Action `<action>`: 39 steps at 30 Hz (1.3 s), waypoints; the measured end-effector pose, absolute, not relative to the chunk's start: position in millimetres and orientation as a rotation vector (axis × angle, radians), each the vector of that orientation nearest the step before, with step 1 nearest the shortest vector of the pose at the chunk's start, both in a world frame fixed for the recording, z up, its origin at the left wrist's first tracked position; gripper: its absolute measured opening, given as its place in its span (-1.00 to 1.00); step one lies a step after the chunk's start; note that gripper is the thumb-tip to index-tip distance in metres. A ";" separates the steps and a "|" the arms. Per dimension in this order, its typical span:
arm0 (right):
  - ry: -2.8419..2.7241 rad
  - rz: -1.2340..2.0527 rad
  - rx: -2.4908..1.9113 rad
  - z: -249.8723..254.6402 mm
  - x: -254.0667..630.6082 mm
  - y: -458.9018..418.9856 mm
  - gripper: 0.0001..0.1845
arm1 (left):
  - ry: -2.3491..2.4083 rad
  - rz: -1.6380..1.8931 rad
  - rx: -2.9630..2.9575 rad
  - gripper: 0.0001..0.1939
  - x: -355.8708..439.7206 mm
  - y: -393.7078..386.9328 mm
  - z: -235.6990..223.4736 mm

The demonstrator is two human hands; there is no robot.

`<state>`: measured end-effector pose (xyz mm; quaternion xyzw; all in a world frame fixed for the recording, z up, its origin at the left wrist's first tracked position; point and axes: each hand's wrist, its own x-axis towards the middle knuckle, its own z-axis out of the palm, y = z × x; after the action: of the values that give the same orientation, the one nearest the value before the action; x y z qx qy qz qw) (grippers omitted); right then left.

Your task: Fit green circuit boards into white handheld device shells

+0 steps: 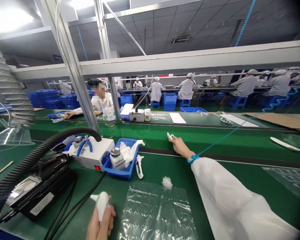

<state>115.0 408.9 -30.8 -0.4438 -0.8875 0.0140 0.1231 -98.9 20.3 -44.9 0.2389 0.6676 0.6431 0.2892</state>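
My left hand (102, 220), low in the view, is closed around a white ear thermometer (102, 204). Its narrow pointed tip faces left. My right hand (180, 146) stretches forward over the green conveyor belt (150, 135), fingers closed on a small white plastic part (170, 136). A blue wrist strap (193, 158) with a taut cord circles my right wrist. Between my arms a clear plastic bag (157, 213) lies flat on the green bench, with a small crumpled clump of clear plastic (167, 183) at its far edge.
A blue tray (121, 172) holds a metal-capped bottle (117, 159) and white cloth; a white curved part (139, 166) lies beside it. Left stand a white box (90, 160) with pliers (85, 146) and a black hose (35, 150). A co-worker (102, 100) sits across the belt.
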 end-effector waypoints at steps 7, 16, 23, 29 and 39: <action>-2.666 0.223 -1.011 -33.6 156.1 288.2 -0.50 | 1.815 1.686 0.762 -0.38 -103.7 16.9 -47.0; -2.229 0.765 -1.084 -17.5 261.8 220.8 -0.75 | 1.853 1.747 0.828 -0.42 -110.9 17.3 -54.9; -2.125 0.936 -1.155 -48.8 284.8 185.2 -0.83 | 1.790 1.860 0.733 -0.45 -112.3 19.0 -54.9; -2.046 0.975 -1.140 -57.6 277.2 184.9 -0.86 | 1.913 1.800 0.820 -0.37 -97.3 18.4 -39.4; -2.139 0.807 -1.334 -53.8 264.6 183.0 -0.93 | 1.916 1.723 0.872 -0.45 -104.0 16.4 -49.5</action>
<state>264.6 183.0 -53.8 -0.4886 -0.7835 0.2956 0.2448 -104.0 16.4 -49.5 0.3134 0.6889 0.6193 0.2091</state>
